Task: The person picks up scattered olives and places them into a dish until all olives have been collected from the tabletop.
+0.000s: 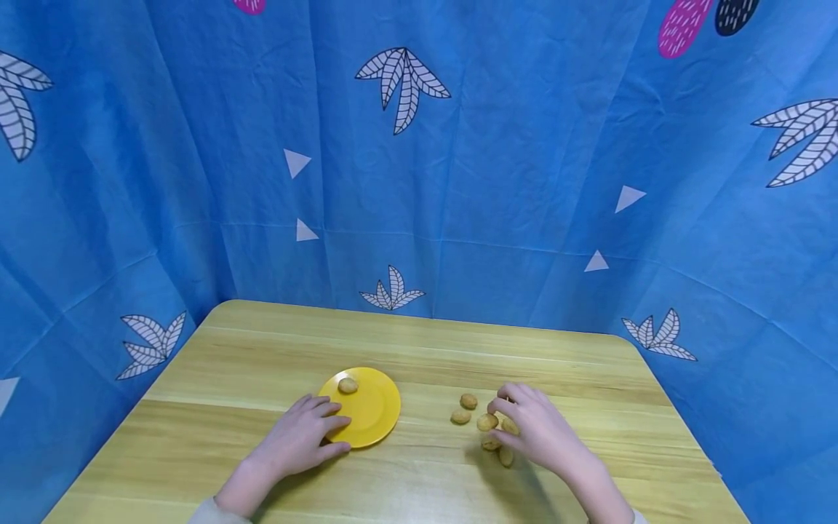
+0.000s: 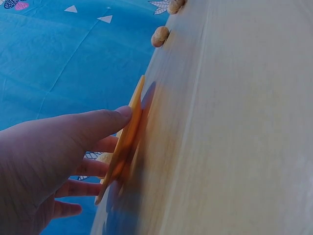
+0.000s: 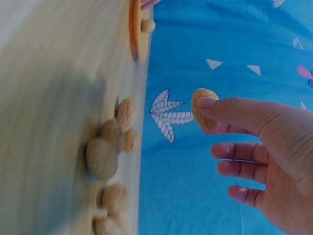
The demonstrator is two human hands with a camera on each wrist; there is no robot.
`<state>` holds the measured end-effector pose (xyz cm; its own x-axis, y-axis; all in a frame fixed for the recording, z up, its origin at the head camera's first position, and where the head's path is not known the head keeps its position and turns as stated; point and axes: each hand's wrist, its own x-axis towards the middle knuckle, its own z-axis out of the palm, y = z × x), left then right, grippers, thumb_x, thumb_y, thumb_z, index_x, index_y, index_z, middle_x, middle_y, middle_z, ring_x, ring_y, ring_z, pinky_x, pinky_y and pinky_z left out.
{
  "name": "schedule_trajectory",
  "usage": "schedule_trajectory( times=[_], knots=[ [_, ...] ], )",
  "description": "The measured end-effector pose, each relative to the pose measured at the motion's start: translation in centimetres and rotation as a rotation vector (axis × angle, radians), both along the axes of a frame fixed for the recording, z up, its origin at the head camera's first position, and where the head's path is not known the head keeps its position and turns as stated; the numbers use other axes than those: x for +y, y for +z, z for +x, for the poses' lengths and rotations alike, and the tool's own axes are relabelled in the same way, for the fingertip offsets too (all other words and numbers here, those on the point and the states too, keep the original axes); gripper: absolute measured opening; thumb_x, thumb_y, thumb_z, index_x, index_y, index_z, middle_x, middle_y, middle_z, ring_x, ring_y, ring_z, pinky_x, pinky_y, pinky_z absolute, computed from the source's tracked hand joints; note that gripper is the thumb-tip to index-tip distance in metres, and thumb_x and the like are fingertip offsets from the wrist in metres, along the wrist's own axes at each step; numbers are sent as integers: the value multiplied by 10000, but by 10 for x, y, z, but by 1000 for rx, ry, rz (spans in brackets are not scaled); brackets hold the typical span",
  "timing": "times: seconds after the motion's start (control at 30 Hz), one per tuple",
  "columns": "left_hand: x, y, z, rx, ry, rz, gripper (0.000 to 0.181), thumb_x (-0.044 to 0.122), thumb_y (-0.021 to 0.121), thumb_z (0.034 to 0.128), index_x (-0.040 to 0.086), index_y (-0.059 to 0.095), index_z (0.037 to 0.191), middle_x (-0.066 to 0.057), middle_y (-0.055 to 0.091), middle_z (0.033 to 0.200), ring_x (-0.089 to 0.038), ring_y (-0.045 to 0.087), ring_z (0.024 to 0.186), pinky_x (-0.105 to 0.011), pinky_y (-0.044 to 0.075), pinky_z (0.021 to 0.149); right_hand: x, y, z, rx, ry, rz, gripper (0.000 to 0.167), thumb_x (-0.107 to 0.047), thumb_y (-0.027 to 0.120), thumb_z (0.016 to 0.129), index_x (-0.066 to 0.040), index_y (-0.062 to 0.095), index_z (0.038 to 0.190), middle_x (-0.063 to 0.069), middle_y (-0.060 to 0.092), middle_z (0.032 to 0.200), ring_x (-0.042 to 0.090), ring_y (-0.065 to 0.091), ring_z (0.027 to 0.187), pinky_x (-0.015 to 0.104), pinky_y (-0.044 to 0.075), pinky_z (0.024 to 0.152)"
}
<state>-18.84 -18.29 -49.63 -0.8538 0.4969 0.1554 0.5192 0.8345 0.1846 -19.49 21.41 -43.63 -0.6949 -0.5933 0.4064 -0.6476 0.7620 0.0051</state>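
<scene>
The left hand (image 1: 301, 439) rests its relaxed fingers on the near left part of a yellow plate (image 1: 376, 407); in the left wrist view its thumb touches the rim. One walnut (image 1: 348, 386) lies on the plate near its far left rim. To the right, the right hand (image 1: 538, 426) pinches a walnut (image 3: 201, 117) between thumb and index finger, above the table; its other fingers stay apart from the nut. Below and around that hand lie several loose walnuts (image 3: 101, 159), some partly hidden by the fingers in the head view.
A light wooden table (image 1: 419, 484) bears everything. Two walnuts (image 1: 461, 417) lie between the plate and the right hand. Behind and at both sides of the table hangs a blue curtain (image 1: 511, 182) with leaf and triangle prints.
</scene>
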Motion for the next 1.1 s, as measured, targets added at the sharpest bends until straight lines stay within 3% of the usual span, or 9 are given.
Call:
schedule_trajectory(
  times=[0.5, 0.73, 1.1],
  knots=[
    [-2, -2, -1, 7, -4, -6, 428, 485, 657, 881, 177, 710, 1174, -114, 646, 1285, -351, 546, 1247, -591, 352, 1103, -50, -1, -17, 7, 113, -9, 264, -327, 841, 738, -230, 668, 912, -74, 591, 955, 120, 558, 898, 326, 486, 757],
    [-2, -2, -1, 2, -3, -9, 433, 488, 652, 883, 180, 705, 1183, -114, 641, 1294, -347, 541, 1253, -588, 343, 1111, -73, 2, -24, -53, 142, -22, 239, -340, 814, 776, -235, 676, 940, -63, 597, 981, 134, 549, 924, 330, 489, 778],
    [-3, -6, -1, 28, -10, -5, 431, 497, 645, 886, 181, 710, 1172, -118, 646, 1280, -352, 550, 1236, -562, 384, 1087, -106, -4, -42, -47, 170, -28, 209, -335, 803, 794, -232, 686, 933, -58, 595, 963, 131, 546, 906, 317, 493, 786]
  ],
)
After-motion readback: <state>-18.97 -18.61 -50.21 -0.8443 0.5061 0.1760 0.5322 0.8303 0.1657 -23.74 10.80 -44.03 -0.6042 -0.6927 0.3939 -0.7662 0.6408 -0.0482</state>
